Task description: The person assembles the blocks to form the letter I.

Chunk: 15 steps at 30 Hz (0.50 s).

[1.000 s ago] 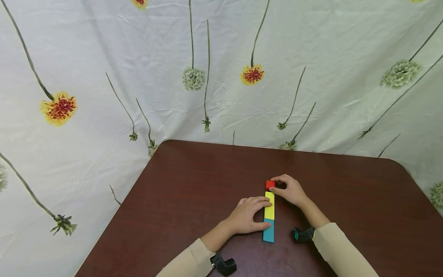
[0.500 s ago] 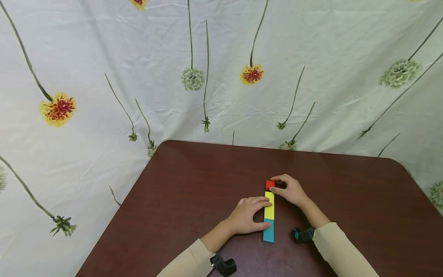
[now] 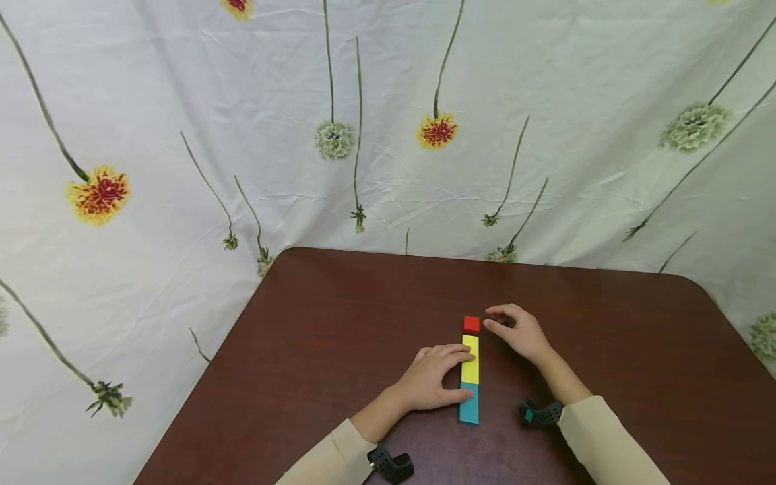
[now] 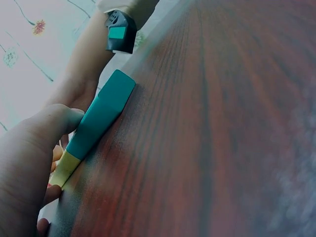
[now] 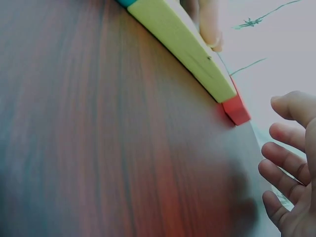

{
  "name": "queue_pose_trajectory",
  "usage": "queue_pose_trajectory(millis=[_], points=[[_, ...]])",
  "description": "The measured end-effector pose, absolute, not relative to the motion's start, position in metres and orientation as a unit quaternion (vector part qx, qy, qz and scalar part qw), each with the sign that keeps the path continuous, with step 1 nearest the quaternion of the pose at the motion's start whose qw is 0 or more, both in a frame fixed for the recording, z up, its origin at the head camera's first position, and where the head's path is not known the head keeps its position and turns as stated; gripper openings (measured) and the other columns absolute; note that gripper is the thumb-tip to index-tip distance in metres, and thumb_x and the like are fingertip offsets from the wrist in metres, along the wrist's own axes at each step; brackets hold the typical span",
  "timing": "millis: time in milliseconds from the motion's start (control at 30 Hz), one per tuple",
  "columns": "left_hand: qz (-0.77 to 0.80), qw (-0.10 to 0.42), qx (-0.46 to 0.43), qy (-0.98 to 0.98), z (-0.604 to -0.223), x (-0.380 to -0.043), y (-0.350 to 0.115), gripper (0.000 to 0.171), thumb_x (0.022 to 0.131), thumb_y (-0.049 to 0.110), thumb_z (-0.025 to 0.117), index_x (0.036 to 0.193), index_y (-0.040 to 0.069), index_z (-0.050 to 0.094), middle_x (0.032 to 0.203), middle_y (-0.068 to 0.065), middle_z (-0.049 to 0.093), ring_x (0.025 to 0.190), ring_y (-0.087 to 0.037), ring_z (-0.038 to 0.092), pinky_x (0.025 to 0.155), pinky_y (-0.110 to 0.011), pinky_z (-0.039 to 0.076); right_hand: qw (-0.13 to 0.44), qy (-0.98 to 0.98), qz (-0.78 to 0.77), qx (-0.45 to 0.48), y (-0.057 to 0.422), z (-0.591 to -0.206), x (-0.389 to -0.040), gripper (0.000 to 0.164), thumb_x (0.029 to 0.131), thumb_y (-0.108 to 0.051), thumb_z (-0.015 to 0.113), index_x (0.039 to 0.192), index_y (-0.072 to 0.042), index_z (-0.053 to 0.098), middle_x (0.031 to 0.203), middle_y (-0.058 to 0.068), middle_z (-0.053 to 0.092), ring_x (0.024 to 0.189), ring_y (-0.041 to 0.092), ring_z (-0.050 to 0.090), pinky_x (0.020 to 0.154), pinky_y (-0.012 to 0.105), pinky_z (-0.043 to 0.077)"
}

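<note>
Three blocks lie in a straight row on the table: a red block [image 3: 471,324] at the far end, a longer yellow block [image 3: 470,372] in the middle, and a blue block [image 3: 469,408] nearest me. My left hand [image 3: 427,380] rests on the row from the left, fingertips on the yellow block and thumb on the blue one. Just right of the red block, my right hand [image 3: 523,335] has its fingers loosely spread and holds nothing. The right wrist view shows a gap between this hand and the red block [image 5: 237,110], which meets the end of the yellow block [image 5: 180,47].
Under the blocks is a dark reddish-brown tabletop [image 3: 339,310] with rounded far corners. Behind it hangs a pale cloth [image 3: 273,87] printed with flowers. A black camera [image 3: 393,466] is strapped on the left wrist, another black camera [image 3: 541,413] on the right.
My right hand has let go of the red block and drawn back to the right. The left hand and the row of blocks stay in place; the view has shifted slightly.
</note>
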<state>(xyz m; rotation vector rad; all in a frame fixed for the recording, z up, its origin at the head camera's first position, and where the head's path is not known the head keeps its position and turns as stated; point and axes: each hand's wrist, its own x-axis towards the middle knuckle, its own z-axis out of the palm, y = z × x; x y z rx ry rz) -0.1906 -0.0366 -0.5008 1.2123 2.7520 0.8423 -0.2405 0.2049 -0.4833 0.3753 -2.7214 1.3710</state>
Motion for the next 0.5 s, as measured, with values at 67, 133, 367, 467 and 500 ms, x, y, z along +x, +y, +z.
queue_pose_trajectory(millis=[67,133,367,467,500], points=[[0.270,0.010,0.390,0.880,-0.501,-0.191,-0.037,0.058,0.092,0.050,0.060,0.141,0.020,0.052,0.150,0.003,0.041,0.134,-0.017,0.041,0.103,-0.047,0.033,0.043,-0.886,0.445,0.119,0.209,-0.482,-0.238,0.034,0.093,-0.026,0.068,0.119,-0.003,0.067,0.114,0.013,0.062,0.098,0.029,0.058,0.077,0.039,0.050],[0.273,0.014,0.390,0.879,-0.500,-0.191,-0.038,0.058,0.093,0.050,0.059,0.142,0.020,0.052,0.152,0.003,0.038,0.134,-0.018,0.041,0.104,-0.048,0.032,0.050,-0.886,0.445,0.118,0.214,-0.480,-0.235,0.034,0.093,-0.026,0.067,0.119,-0.003,0.067,0.114,0.014,0.062,0.098,0.029,0.058,0.077,0.039,0.050],[0.301,0.018,0.381,0.874,-0.498,-0.191,-0.041,0.058,0.094,0.049,0.058,0.143,0.018,0.050,0.155,0.002,0.033,0.134,-0.021,0.041,0.103,-0.051,0.032,0.071,-0.889,0.437,0.114,0.229,-0.472,-0.225,0.033,0.094,-0.026,0.066,0.119,-0.003,0.067,0.113,0.012,0.063,0.098,0.027,0.057,0.079,0.037,0.049],[0.332,0.009,0.367,0.869,-0.496,-0.192,-0.045,0.059,0.094,0.045,0.059,0.144,0.016,0.048,0.155,0.000,0.034,0.135,-0.021,0.041,0.102,-0.054,0.032,0.076,-0.890,0.434,0.112,0.236,-0.467,-0.219,0.034,0.095,-0.027,0.066,0.119,-0.004,0.067,0.114,0.011,0.063,0.102,0.027,0.056,0.082,0.039,0.048],[0.342,0.004,0.362,0.867,-0.495,-0.192,-0.046,0.059,0.094,0.043,0.059,0.145,0.015,0.047,0.155,0.000,0.034,0.135,-0.021,0.041,0.101,-0.055,0.032,0.077,-0.890,0.434,0.112,0.239,-0.466,-0.216,0.034,0.095,-0.028,0.065,0.120,-0.004,0.067,0.115,0.011,0.063,0.104,0.027,0.056,0.084,0.041,0.047]])
